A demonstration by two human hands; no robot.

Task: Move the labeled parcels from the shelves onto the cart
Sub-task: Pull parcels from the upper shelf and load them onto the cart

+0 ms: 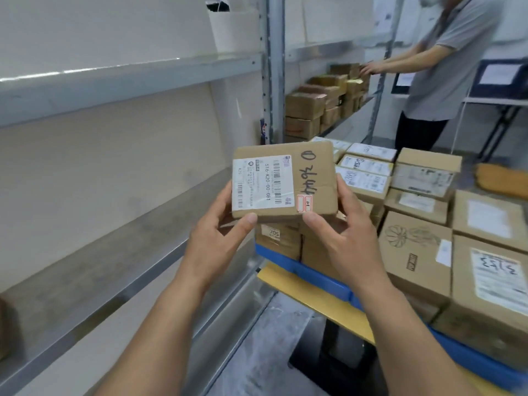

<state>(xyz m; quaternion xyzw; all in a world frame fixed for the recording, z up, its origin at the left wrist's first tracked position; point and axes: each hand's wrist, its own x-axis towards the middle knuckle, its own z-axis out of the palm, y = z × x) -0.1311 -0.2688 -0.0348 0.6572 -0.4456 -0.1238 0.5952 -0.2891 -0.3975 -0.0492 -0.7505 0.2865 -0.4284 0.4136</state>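
Cardboard parcel (pixel 284 181) gripped by left hand (pixel 220 238) and right hand (pixel 340 238) above cart (pixel 320 277) edge

A brown cardboard parcel (pixel 284 181) bearing a white barcode label (pixel 263 182), black handwritten marks and a small red-edged sticker (pixel 305 203), above a blue-rimmed cart (pixel 320 277) of brown boxes (pixel 414 252), beside grey metal shelves (pixel 114 78).

The near shelf (pixel 120 224) on the left lies bare, open for a hand. The cart (pixel 314 277) on the right is packed with boxes (pixel 414 250), little room left on top. Both hands hold a parcel (pixel 283 181) above its near corner. Another person (pixel 445 67) blocks the far aisle.
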